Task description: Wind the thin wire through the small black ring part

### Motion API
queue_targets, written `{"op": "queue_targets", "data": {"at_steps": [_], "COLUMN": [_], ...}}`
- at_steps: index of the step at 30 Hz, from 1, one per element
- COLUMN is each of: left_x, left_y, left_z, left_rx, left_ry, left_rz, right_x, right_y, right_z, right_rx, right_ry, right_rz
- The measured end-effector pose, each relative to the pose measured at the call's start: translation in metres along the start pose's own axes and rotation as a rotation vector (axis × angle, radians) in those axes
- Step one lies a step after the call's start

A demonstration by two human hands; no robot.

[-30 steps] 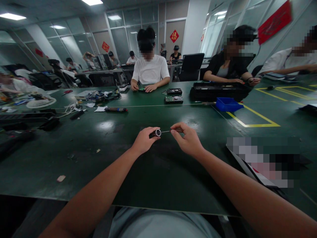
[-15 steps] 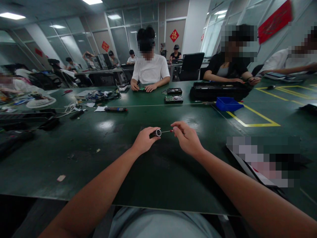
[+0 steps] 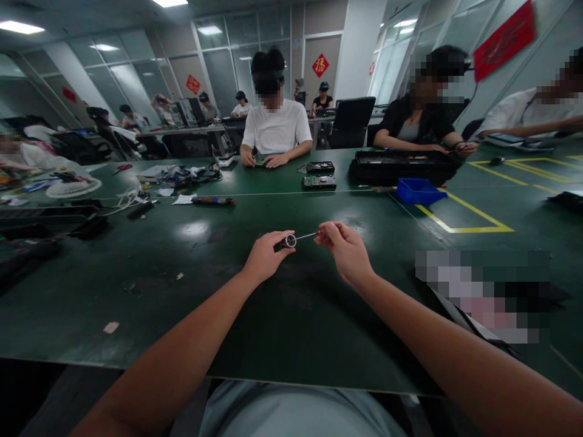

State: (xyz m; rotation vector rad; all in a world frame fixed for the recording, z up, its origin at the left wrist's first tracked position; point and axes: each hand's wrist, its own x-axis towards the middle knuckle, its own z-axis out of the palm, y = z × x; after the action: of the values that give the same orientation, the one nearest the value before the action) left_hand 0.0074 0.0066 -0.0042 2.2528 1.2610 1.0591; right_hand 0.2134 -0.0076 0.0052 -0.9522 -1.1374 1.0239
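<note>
Over the green table (image 3: 255, 321), my left hand (image 3: 268, 255) grips a dark cylindrical part (image 3: 286, 242) whose round end has a pale ring. My right hand (image 3: 342, 246) has its fingers closed on the red handle of a thin screwdriver (image 3: 306, 236). The metal shaft slants down to the left, and its tip meets the ringed end of the part. Whether the tip is inside the part is too small to tell. My fingers hide most of the handle.
A blue tray (image 3: 419, 191) and a long black casing (image 3: 401, 167) lie at the back right. Two drives (image 3: 319, 182) are near a person in a white shirt (image 3: 277, 130). Cables and parts (image 3: 180, 175) cover the back left. A pixelated item (image 3: 487, 303) lies at right.
My right fingers have closed further round the red handle, and that end of the screwdriver has risen slightly. My left hand has barely moved.
</note>
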Motion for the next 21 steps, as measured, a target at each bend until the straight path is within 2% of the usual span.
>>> {"op": "queue_targets", "data": {"at_steps": [3,5,6,14,17,21], "left_x": [0.002,0.003,0.003,0.001,0.001,0.0], "left_y": [-0.001,-0.003,-0.004,-0.006,-0.006,-0.005], "left_z": [-0.002,-0.004,-0.005,-0.002,-0.002,-0.002], "left_rx": [0.015,0.062,0.087,0.14,0.135,0.145], "left_ry": [0.007,-0.009,-0.017,-0.051,-0.072,-0.1], "left_rz": [0.077,0.104,0.102,0.069,0.057,0.06], "right_x": [0.005,0.009,0.01,0.009,0.006,0.001], "right_y": [0.004,0.005,0.005,0.007,0.004,-0.005], "right_z": [-0.001,-0.004,-0.005,-0.008,-0.007,-0.007], "right_rx": [0.234,0.303,0.301,0.036,-0.073,-0.344], "right_ry": [0.047,0.026,0.035,0.104,0.072,0.011], "right_rz": [0.147,0.292,0.317,0.099,-0.016,-0.157]}}
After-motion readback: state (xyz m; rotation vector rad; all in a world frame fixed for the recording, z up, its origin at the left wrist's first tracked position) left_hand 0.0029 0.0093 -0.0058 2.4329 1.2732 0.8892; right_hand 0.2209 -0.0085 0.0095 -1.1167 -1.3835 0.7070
